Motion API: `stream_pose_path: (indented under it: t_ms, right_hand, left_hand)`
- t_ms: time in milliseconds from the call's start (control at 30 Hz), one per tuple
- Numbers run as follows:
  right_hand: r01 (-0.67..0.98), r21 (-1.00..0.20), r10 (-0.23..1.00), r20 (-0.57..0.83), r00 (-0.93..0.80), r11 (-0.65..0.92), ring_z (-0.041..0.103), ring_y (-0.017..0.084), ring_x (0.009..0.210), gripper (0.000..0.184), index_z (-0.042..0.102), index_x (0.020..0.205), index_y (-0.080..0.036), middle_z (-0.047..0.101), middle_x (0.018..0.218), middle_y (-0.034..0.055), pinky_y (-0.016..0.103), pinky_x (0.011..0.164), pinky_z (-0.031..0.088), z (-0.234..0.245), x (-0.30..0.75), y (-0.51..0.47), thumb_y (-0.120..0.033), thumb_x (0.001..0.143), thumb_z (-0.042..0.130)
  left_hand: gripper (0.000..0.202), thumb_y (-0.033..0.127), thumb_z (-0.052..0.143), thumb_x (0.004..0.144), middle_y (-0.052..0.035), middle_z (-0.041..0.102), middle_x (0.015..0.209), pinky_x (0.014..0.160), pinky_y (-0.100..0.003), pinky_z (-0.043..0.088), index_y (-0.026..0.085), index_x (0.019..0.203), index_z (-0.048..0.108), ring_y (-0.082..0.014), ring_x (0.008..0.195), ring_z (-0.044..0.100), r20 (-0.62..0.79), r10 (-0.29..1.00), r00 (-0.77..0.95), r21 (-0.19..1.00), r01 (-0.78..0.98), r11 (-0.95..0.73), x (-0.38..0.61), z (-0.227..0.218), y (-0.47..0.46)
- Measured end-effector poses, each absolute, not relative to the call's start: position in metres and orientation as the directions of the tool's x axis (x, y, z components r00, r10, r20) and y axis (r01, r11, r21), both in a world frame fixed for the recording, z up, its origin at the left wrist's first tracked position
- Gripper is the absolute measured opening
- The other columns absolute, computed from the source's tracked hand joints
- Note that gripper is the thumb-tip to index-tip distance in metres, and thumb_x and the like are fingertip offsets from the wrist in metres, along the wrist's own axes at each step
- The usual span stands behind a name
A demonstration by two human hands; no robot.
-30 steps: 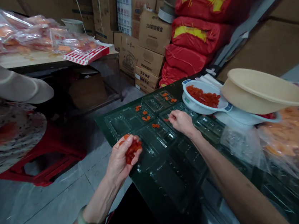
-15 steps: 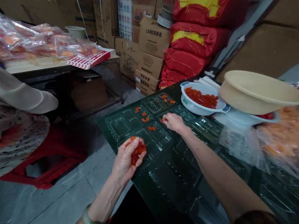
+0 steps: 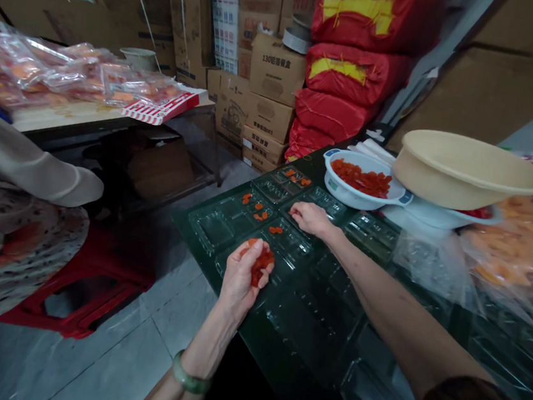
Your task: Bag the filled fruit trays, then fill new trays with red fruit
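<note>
My left hand (image 3: 242,275) is shut on a clump of orange-red dried fruit pieces (image 3: 261,265), just above clear plastic compartment trays (image 3: 215,229) on a dark table. A jade bangle (image 3: 189,373) circles that wrist. My right hand (image 3: 310,218) rests its bunched fingertips on a tray; anything between them is hidden. Small orange pieces (image 3: 259,215) lie in several compartments near it. Beyond my right hand, a white strainer bowl (image 3: 339,189) holds more orange-red pieces. A tan plastic basin (image 3: 467,171) sits tilted on a white dish beside it.
A co-worker's beige sleeve (image 3: 25,156) and patterned top are at the left, above a red plastic stool (image 3: 87,289). Large bags of orange pieces (image 3: 516,248) lie at the right. Another table with bagged goods (image 3: 69,71) stands behind, before stacked cartons (image 3: 276,69) and red sacks (image 3: 352,75).
My left hand has moved up and to the right over the trays, still holding the clump. My right hand has shifted slightly left along the tray.
</note>
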State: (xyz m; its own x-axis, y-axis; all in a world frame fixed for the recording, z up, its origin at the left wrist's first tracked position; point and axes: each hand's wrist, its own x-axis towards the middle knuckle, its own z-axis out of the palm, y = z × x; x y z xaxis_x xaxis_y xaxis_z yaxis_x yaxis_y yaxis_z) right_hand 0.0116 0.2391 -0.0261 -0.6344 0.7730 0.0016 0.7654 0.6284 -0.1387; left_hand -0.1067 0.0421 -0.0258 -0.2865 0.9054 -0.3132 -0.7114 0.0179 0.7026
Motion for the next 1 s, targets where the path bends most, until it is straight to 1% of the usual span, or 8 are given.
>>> stream_pose_path:
  t_ms: [267, 333, 433, 500, 600, 800, 900, 1000]
  right_hand:
    - [0.655, -0.186, 0.667, 0.005, -0.745, 0.732, 0.058, 0.019, 0.087, 0.022, 0.066, 0.095, -0.023, 0.063, 0.095, 0.0031, 0.027, 0.073, 0.041, -0.013, 0.021, 0.185, -0.014, 0.078, 0.053]
    - [0.648, -0.306, 0.689, 0.036, -0.724, 0.697, 0.058, 0.019, 0.089, 0.034, 0.062, 0.106, -0.022, 0.060, 0.101, 0.0057, 0.028, 0.074, 0.043, -0.010, 0.019, 0.171, -0.009, 0.077, 0.050]
    - [0.499, -0.819, 0.869, -0.003, -0.495, 0.282, 0.059, 0.018, 0.088, 0.037, 0.051, 0.119, -0.020, 0.058, 0.104, 0.0079, 0.027, 0.067, 0.048, -0.001, 0.010, 0.139, -0.016, 0.084, 0.044]
    - [0.195, -0.963, 0.893, -0.246, -0.378, -0.183, 0.060, 0.017, 0.083, 0.028, 0.053, 0.111, -0.019, 0.060, 0.096, 0.0078, 0.027, 0.062, 0.049, 0.007, 0.000, 0.112, -0.030, 0.090, 0.039]
    - [-0.124, -0.802, 0.749, -0.475, -0.461, -0.585, 0.062, 0.018, 0.082, 0.041, 0.057, 0.092, -0.017, 0.064, 0.087, 0.0095, 0.030, 0.070, 0.051, 0.016, -0.016, 0.079, -0.041, 0.094, 0.024]
    - [-0.446, -0.634, 0.771, -0.449, -0.452, -0.631, 0.062, 0.018, 0.081, 0.047, 0.059, 0.081, -0.019, 0.065, 0.077, 0.0063, 0.030, 0.076, 0.049, 0.016, -0.026, 0.069, -0.032, 0.096, 0.017]
    - [-0.584, -0.463, 0.743, -0.469, -0.477, -0.667, 0.060, 0.016, 0.065, 0.045, 0.058, 0.073, -0.018, 0.059, 0.060, 0.0025, 0.029, 0.068, 0.050, 0.013, -0.025, 0.073, -0.031, 0.096, 0.022]
    - [-0.631, -0.406, 0.743, -0.475, -0.472, -0.661, 0.057, 0.014, 0.055, 0.044, 0.057, 0.068, -0.017, 0.055, 0.053, 0.0005, 0.027, 0.061, 0.050, 0.009, -0.028, 0.075, -0.029, 0.095, 0.024]
  left_hand:
    - [0.030, 0.037, 0.074, 0.065, -0.0005, 0.058, 0.074, 0.031, -0.013, 0.024, 0.014, 0.078, 0.059, -0.0067, 0.046, 0.052, -0.248, 0.922, -0.298, 0.762, -0.647, -0.004, -0.115, -0.026, 0.041]
    - [0.030, 0.037, 0.073, 0.065, 0.0003, 0.057, 0.067, 0.031, -0.014, 0.024, 0.014, 0.077, 0.059, -0.0070, 0.044, 0.050, -0.256, 0.921, -0.293, 0.797, -0.603, 0.030, -0.115, -0.028, 0.040]
    - [0.023, 0.034, 0.072, 0.066, 0.0026, 0.051, 0.054, 0.032, -0.015, 0.024, 0.014, 0.074, 0.063, -0.0051, 0.038, 0.040, -0.171, 0.915, -0.365, 0.919, -0.394, 0.015, -0.109, -0.030, 0.037]
    - [0.013, 0.027, 0.071, 0.067, 0.0012, 0.054, 0.058, 0.039, -0.016, 0.032, 0.016, 0.074, 0.067, -0.0051, 0.042, 0.041, -0.013, 0.904, -0.427, 0.978, -0.193, -0.077, -0.103, -0.028, 0.036]
    - [0.009, 0.015, 0.069, 0.065, -0.0028, 0.060, 0.075, 0.056, -0.019, 0.044, 0.019, 0.073, 0.071, -0.0102, 0.061, 0.053, 0.204, 0.860, -0.467, 0.976, 0.026, -0.218, -0.091, -0.021, 0.034]
    - [0.010, 0.020, 0.062, 0.076, -0.0056, 0.061, 0.091, 0.086, -0.027, 0.045, 0.020, 0.080, 0.071, -0.0169, 0.092, 0.057, 0.447, 0.644, -0.621, 0.889, 0.223, -0.401, -0.077, -0.010, 0.038]
    - [0.013, 0.027, 0.060, 0.080, -0.0060, 0.061, 0.095, 0.083, -0.028, 0.047, 0.019, 0.085, 0.069, -0.0168, 0.093, 0.058, 0.460, 0.563, -0.686, 0.873, 0.232, -0.430, -0.079, -0.010, 0.044]
    - [0.017, 0.033, 0.059, 0.081, -0.0053, 0.061, 0.096, 0.064, -0.023, 0.049, 0.019, 0.089, 0.067, -0.0126, 0.076, 0.060, 0.367, 0.573, -0.733, 0.884, 0.082, -0.461, -0.081, -0.007, 0.052]
